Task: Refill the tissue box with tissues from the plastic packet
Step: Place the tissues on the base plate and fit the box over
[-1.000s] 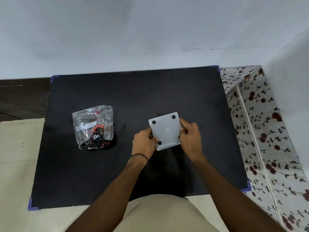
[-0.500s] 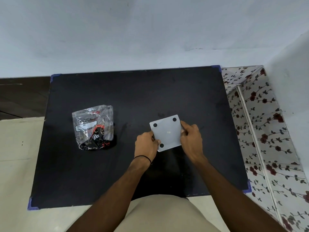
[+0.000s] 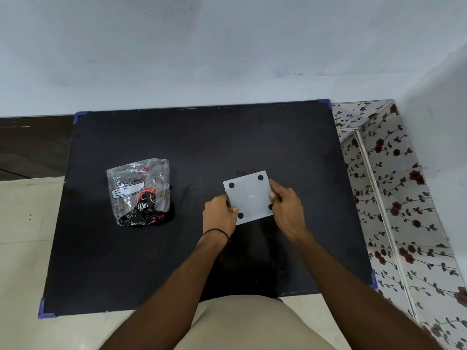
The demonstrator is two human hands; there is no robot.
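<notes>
The tissue box (image 3: 249, 198) is turned bottom side up: a pale grey square panel with black round feet at its corners. It is near the middle of the black table (image 3: 177, 261). My left hand (image 3: 219, 216) grips its left edge and my right hand (image 3: 286, 209) grips its right edge, thumb on the panel. The box's sides and opening are hidden beneath the panel. A clear plastic packet (image 3: 140, 193) with black, red and white printed tissues inside lies on the table to the left, apart from both hands.
A pale wall stands behind the table's far edge. A white floral-patterned surface (image 3: 394, 198) borders the table on the right. Blue tape marks the table corners (image 3: 80, 116). My lap is at the near edge.
Both hands have shifted the upturned box slightly away from me and to the right. The packet has not moved.
</notes>
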